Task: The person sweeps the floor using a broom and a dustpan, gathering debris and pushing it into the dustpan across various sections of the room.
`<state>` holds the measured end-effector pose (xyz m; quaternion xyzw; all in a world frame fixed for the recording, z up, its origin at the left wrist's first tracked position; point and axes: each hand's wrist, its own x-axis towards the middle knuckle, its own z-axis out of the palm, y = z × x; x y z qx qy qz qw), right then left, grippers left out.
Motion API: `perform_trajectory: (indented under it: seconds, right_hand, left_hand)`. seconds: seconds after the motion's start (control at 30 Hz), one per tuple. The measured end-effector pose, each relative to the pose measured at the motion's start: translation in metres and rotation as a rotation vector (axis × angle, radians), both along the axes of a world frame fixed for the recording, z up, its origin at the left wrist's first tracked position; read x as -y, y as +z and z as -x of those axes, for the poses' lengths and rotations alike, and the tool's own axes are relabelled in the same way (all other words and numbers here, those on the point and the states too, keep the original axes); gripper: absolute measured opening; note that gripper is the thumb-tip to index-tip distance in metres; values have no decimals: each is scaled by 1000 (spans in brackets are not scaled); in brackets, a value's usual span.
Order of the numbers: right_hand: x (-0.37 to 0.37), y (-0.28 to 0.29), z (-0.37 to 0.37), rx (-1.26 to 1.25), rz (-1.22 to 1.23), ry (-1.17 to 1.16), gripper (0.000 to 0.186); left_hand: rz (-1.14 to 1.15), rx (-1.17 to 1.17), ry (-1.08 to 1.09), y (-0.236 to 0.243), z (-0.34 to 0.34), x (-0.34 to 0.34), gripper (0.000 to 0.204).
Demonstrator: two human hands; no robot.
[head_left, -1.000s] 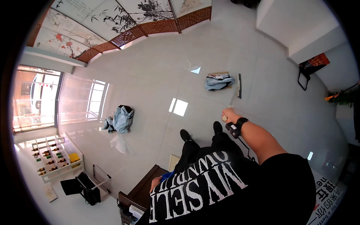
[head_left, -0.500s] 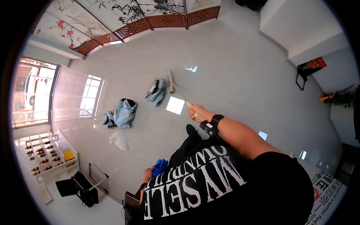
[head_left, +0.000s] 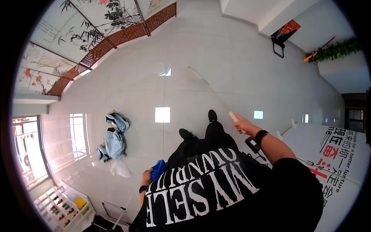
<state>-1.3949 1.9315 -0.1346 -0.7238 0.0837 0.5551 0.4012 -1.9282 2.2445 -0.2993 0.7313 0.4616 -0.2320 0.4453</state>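
Note:
My right hand [head_left: 244,124] is closed around the grip of a long pale-handled broom-like tool [head_left: 234,117]. Its narrow bar-shaped head [head_left: 199,75] is blurred, out over the floor ahead of my feet. At my left hip, my left hand [head_left: 146,176] grips a crumpled blue bundle [head_left: 159,169]; whether it is cloth or plastic I cannot make out. Left of my feet lie crumpled grey-blue pieces, one farther off [head_left: 119,122] touching a larger one [head_left: 115,143], with a small one [head_left: 102,153] beside it. Next to them rests a thin whitish plastic sheet [head_left: 120,169].
Glossy tiles [head_left: 193,46] cover the floor. A painted folding screen [head_left: 92,54] stands at the far left. A white rack [head_left: 63,208] and a chair [head_left: 112,216] are at the lower left. A black-framed stand [head_left: 284,36] and a printed white board [head_left: 320,147] are on the right.
My view has turned. The farther grey-blue piece, earlier beside the tool's head and apart from the others, now lies against them. The tool's head has swung away from it, toward the right.

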Motion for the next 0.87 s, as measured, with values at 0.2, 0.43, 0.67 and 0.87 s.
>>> perform_trajectory:
  seconds: [0.2, 0.43, 0.67, 0.87]
  right_hand:
    - [46, -25, -42, -2, 22, -471, 45]
    - [52, -140, -56, 365, -460, 424, 9]
    - [-83, -28, 40, -558, -119, -88, 19]
    - [-139, -23, 35, -688, -124, -272, 17]
  left_hand:
    - [-76, 75, 37, 16, -2, -29, 39]
    - [9, -99, 190, 40, -7, -41, 43]
    - [63, -102, 399, 33, -3, -3, 41]
    - [101, -103, 409, 33, -20, -1, 39]
